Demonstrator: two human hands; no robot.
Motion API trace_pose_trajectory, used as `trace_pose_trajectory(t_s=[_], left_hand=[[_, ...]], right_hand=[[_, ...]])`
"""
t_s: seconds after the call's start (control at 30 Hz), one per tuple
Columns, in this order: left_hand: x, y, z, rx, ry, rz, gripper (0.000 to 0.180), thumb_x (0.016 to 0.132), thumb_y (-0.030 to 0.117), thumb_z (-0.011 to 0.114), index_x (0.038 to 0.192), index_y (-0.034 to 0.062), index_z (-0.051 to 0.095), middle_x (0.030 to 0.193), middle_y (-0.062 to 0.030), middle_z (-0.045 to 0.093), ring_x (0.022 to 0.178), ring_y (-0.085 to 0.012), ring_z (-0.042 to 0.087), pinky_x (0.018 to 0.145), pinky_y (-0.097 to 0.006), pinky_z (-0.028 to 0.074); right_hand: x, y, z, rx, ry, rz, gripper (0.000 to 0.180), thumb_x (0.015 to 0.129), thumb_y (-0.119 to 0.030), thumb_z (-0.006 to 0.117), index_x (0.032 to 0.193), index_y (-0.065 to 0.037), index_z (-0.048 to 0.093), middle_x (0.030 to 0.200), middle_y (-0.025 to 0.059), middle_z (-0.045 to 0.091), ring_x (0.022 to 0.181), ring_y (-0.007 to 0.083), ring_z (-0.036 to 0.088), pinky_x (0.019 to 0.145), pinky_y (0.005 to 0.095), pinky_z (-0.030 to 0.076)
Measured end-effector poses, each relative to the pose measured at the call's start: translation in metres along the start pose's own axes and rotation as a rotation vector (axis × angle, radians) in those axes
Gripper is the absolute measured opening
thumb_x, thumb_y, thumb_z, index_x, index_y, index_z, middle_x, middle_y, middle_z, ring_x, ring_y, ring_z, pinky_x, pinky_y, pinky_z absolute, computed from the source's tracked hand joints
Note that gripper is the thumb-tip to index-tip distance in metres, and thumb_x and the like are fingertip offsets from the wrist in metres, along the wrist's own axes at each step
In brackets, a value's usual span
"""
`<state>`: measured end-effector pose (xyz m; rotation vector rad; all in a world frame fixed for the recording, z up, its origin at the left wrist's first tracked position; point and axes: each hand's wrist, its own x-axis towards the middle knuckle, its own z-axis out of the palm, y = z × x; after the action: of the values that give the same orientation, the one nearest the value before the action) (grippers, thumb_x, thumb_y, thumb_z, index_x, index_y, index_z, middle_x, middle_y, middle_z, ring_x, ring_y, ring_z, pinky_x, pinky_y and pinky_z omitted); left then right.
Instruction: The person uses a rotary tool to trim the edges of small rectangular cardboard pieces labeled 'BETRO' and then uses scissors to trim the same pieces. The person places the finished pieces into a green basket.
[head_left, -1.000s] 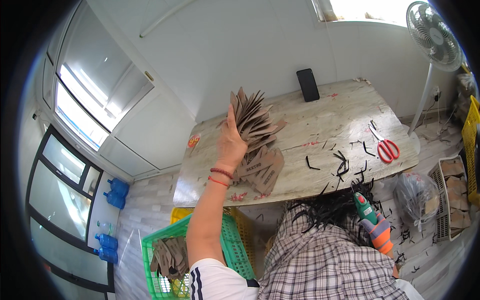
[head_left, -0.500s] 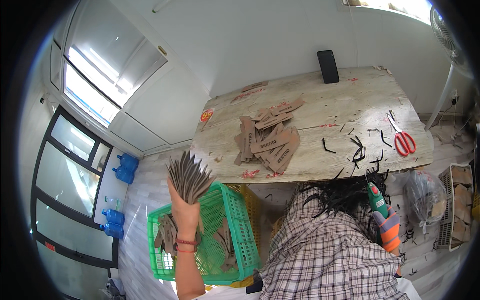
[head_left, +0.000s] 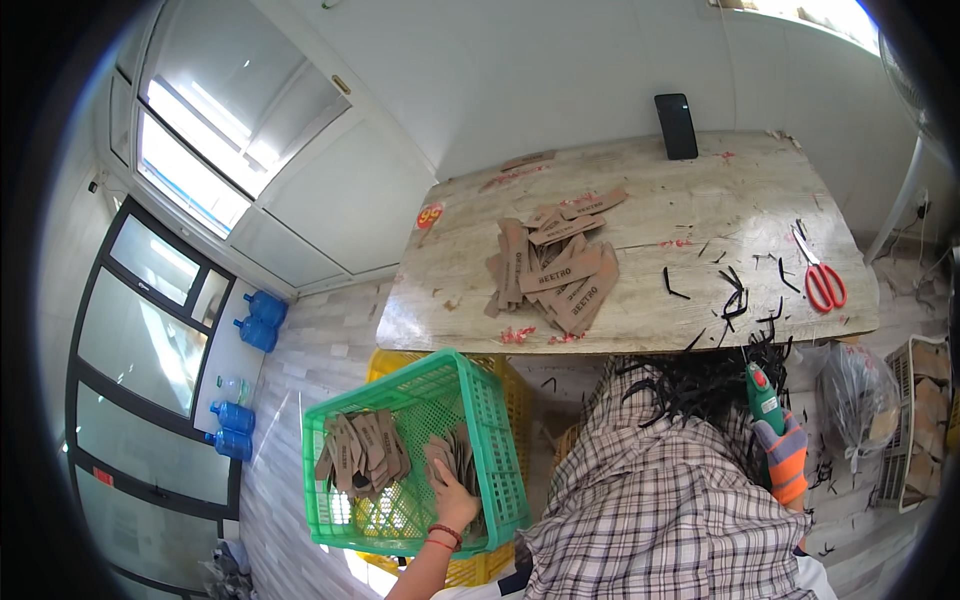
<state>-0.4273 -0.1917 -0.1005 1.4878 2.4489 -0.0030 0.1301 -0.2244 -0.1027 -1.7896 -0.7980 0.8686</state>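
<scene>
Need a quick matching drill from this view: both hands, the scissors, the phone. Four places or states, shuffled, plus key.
1. left hand
2. scissors
3. phone
4. right hand

A. black, at the far edge of the table
B. gloved, holding the green tool
C. red-handled, near black strips
D. bare, inside the green crate

Pairs: 1-D, 2-C, 3-A, 4-B

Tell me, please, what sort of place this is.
Probably a workshop: brown flat pieces lie in a green crate, black scraps litter the worn table, and the gloved right hand holds a green tool.
</scene>
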Motion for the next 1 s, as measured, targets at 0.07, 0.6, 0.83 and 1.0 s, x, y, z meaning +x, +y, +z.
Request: trace_pose_trajectory(t_s=[0.07, 0.6, 0.83, 1.0], left_hand=[[0.004, 0.0, -0.013, -0.065, -0.11, 0.016, 0.122, 0.067, 0.034, 0.084, 0.152, 0.0087, 0.001, 0.149, -0.0378, 0.011, 0.141, -0.0463, 0.017, 0.111, -0.051, 0.025], [0.115, 0.094, -0.103, -0.029, 0.354, 0.458, 0.033, 0.075, 0.026, 0.073, 0.097, 0.0054, 0.061, 0.107, -0.014, 0.062, 0.107, -0.0329, 0.055, 0.097, -0.05, 0.035], [0.172, 0.33, -0.118, 0.21, 0.587, 0.872, 0.084, 0.072, 0.028, 0.068, 0.143, -0.0021, 0.032, 0.148, -0.0257, 0.031, 0.142, -0.0382, 0.021, 0.115, -0.056, 0.013], [0.209, 0.421, -0.11, 0.509, 0.37, 0.691, 0.082, 0.076, 0.032, 0.06, 0.145, -0.0014, 0.03, 0.148, -0.0257, 0.032, 0.141, -0.037, 0.024, 0.114, -0.058, 0.011]], right_hand=[[-0.001, -0.003, -0.001, 0.075, -0.016, 0.043, 0.042, 0.078, -0.022, 0.077, 0.109, 0.001, 0.061, 0.08, 0.0043, 0.067, 0.071, 0.009, 0.059, 0.064, 0.026, 0.049], [-0.009, -0.028, -0.005, -0.058, 0.041, -0.034, 0.048, 0.074, -0.023, 0.08, 0.112, 0.001, 0.061, 0.079, 0.0058, 0.066, 0.064, 0.0098, 0.058, 0.059, 0.0257, 0.047], [-0.011, -0.038, -0.005, 0.0, 0.002, 0.028, 0.047, 0.075, -0.021, 0.08, 0.111, 0.002, 0.06, 0.079, 0.0042, 0.064, 0.064, 0.0095, 0.056, 0.059, 0.0253, 0.047], [-0.013, -0.047, -0.006, 0.013, 0.037, 0.036, 0.048, 0.074, -0.019, 0.08, 0.111, 0.003, 0.059, 0.078, 0.0039, 0.063, 0.063, 0.0088, 0.056, 0.056, 0.0249, 0.047]])
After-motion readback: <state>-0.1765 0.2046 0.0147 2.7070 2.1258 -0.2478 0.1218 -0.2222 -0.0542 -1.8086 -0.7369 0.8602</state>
